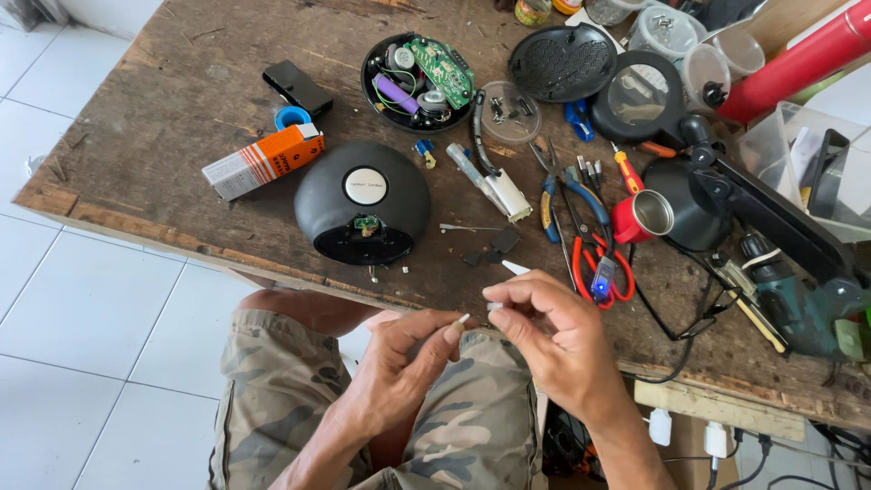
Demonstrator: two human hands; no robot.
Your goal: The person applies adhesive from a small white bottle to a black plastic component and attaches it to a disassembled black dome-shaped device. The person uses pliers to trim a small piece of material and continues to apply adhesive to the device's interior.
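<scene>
Teardown well underway, judging by the layout: the round black base shell lies open near the counter's far side with its green circuit board and purple cell exposed, the perforated black cover set aside to its right, loose screws in a clear round lid. The black dome housing sits nearer, a small board showing in its cutout, unclear if wired. Left hand pinches a small white piece between thumb and fingertip; right hand is closed on a similar white bit, tip poking out above the fingers. Both held over the lap, just off the counter's near edge, the two pieces close but not touching. What the pieces are: too small to tell. Nothing looks reassembled; the shells are apart. Room: left part of the counter fairly open past the orange box, blue tape roll and black block. Right side crowded: pliers, red-handled cutters, red cup, magnifier lamp, green drill, tubs. Small black scraps lie near the front edge, easy to knock off.
</scene>
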